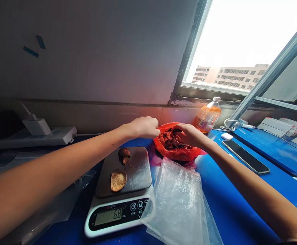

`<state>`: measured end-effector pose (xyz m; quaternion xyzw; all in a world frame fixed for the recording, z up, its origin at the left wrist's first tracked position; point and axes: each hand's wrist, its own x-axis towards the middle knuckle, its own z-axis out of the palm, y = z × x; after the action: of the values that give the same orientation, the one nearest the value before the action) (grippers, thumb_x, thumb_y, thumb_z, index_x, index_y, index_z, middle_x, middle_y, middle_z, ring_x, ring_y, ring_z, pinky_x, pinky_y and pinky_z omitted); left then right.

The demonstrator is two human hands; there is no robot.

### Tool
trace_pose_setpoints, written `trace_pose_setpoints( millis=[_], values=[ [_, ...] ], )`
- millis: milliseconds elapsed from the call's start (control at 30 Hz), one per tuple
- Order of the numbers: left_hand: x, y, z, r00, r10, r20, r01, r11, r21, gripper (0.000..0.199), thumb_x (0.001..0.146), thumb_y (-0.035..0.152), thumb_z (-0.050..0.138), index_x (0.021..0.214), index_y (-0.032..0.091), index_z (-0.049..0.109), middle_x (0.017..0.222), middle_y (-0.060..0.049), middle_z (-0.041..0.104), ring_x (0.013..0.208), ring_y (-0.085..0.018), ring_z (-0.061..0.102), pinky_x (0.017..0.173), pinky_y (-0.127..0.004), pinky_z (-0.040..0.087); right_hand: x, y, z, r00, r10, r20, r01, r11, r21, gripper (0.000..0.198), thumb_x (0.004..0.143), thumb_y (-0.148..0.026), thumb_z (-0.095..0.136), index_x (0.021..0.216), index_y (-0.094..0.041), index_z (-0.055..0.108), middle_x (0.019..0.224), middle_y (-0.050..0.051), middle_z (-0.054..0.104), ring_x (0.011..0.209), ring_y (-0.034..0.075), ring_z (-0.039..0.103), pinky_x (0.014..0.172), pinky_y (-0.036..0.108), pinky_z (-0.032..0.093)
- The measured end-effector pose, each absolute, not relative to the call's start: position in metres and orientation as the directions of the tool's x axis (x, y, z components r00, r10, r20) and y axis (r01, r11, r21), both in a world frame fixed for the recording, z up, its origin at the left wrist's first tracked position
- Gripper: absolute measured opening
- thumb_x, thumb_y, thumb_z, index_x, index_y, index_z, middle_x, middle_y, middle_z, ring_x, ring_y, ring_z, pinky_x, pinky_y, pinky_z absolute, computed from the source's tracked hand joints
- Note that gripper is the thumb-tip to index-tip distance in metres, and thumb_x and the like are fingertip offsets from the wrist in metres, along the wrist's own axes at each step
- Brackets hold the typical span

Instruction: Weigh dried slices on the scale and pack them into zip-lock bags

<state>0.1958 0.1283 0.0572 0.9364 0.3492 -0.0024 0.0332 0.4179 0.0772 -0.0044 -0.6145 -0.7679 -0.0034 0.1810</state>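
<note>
My left hand (pixel 144 127) is closed at the left rim of a red plastic bag (pixel 186 155), its fingertips pinching the edge. Inside the bag lie many dark reddish-brown dried peel pieces (pixel 171 140). My right hand (pixel 189 134) reaches over the bag's right side, its fingers curled down among the pieces; what they grip is partly hidden. Left of the bag stands a kitchen scale (pixel 138 177) whose display appears to read 6.8. On its metal plate rest a dark curled peel piece (pixel 123 155) and one with its pale inner side up (pixel 118 180).
Clear plastic bags (pixel 180 200) lie in front of the red bag, overlapping the scale's right corner. Behind stands an orange drink bottle (pixel 209 115). A phone (pixel 245 156) and a white earbud case (pixel 226 136) lie at right. A power strip (pixel 59 135) runs along the wall.
</note>
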Motion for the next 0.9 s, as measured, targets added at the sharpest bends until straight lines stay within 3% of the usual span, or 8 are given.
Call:
trace_pose_setpoints(
  millis=[133, 300, 433, 600, 700, 800, 900],
  values=[
    [0.192, 0.127, 0.058, 0.778, 0.628, -0.003, 0.628, -0.777, 0.055, 0.03, 0.076, 0.033, 0.045, 0.081, 0.019, 0.071, 0.085, -0.01, 0.072, 0.068, -0.022, 0.063, 0.057, -0.029, 0.041, 0.421, 0.066, -0.006, -0.048, 0.958, 0.284, 0.924, 0.151, -0.352, 0.029, 0.085, -0.02, 0.056, 0.113, -0.024, 0.061, 0.11, 0.004, 0.07, 0.095, 0.018, 0.065, 0.084, 0.029, 0.049],
    [0.188, 0.126, 0.057, 0.786, 0.618, 0.008, 0.617, -0.785, 0.052, 0.032, 0.079, 0.035, 0.043, 0.082, 0.02, 0.071, 0.087, -0.008, 0.073, 0.071, -0.021, 0.063, 0.061, -0.028, 0.042, 0.428, 0.058, -0.011, -0.008, 0.966, 0.258, 0.867, 0.135, -0.48, 0.025, 0.082, -0.019, 0.058, 0.105, -0.022, 0.064, 0.109, 0.003, 0.07, 0.091, 0.016, 0.065, 0.082, 0.027, 0.049],
    [0.181, 0.122, 0.055, 0.787, 0.616, 0.028, 0.614, -0.787, 0.067, 0.034, 0.08, 0.038, 0.043, 0.087, 0.021, 0.071, 0.091, -0.007, 0.073, 0.075, -0.02, 0.063, 0.061, -0.027, 0.041, 0.43, 0.057, -0.016, -0.033, 0.967, 0.253, 0.886, 0.146, -0.441, 0.016, 0.081, -0.014, 0.055, 0.092, -0.021, 0.065, 0.101, 0.003, 0.07, 0.09, 0.016, 0.064, 0.081, 0.026, 0.048],
    [0.169, 0.117, 0.058, 0.78, 0.624, 0.047, 0.621, -0.781, 0.074, 0.032, 0.08, 0.036, 0.043, 0.086, 0.021, 0.07, 0.092, -0.005, 0.073, 0.074, -0.019, 0.062, 0.059, -0.026, 0.038, 0.425, 0.053, -0.015, -0.04, 0.978, 0.207, 0.885, 0.131, -0.447, 0.014, 0.083, -0.021, 0.054, 0.095, -0.022, 0.062, 0.095, 0.002, 0.07, 0.085, 0.016, 0.064, 0.077, 0.026, 0.047],
    [0.166, 0.118, 0.061, 0.784, 0.619, 0.046, 0.616, -0.785, 0.072, 0.031, 0.081, 0.035, 0.043, 0.085, 0.021, 0.07, 0.092, -0.005, 0.073, 0.074, -0.018, 0.062, 0.059, -0.025, 0.038, 0.416, 0.046, -0.01, -0.164, 0.97, 0.178, 0.923, 0.214, -0.321, 0.009, 0.081, -0.026, 0.059, 0.087, -0.021, 0.063, 0.089, 0.004, 0.068, 0.082, 0.017, 0.061, 0.074, 0.027, 0.046],
    [0.168, 0.119, 0.063, 0.799, 0.599, 0.048, 0.594, -0.799, 0.093, 0.031, 0.083, 0.036, 0.043, 0.086, 0.022, 0.07, 0.091, -0.004, 0.073, 0.074, -0.017, 0.062, 0.059, -0.025, 0.038, 0.409, 0.041, -0.009, -0.282, 0.955, 0.089, 0.933, 0.295, -0.206, 0.006, 0.079, -0.018, 0.056, 0.075, -0.019, 0.061, 0.084, 0.005, 0.066, 0.077, 0.017, 0.058, 0.068, 0.027, 0.043],
    [0.169, 0.118, 0.065, 0.823, 0.565, 0.055, 0.558, -0.823, 0.105, 0.031, 0.083, 0.037, 0.042, 0.085, 0.022, 0.07, 0.088, -0.003, 0.073, 0.072, -0.017, 0.061, 0.058, -0.025, 0.037, 0.408, 0.041, -0.014, -0.255, 0.962, 0.101, 0.941, 0.271, -0.205, 0.008, 0.079, -0.013, 0.054, 0.077, -0.018, 0.06, 0.085, 0.006, 0.065, 0.077, 0.017, 0.058, 0.067, 0.028, 0.044]
  ],
)
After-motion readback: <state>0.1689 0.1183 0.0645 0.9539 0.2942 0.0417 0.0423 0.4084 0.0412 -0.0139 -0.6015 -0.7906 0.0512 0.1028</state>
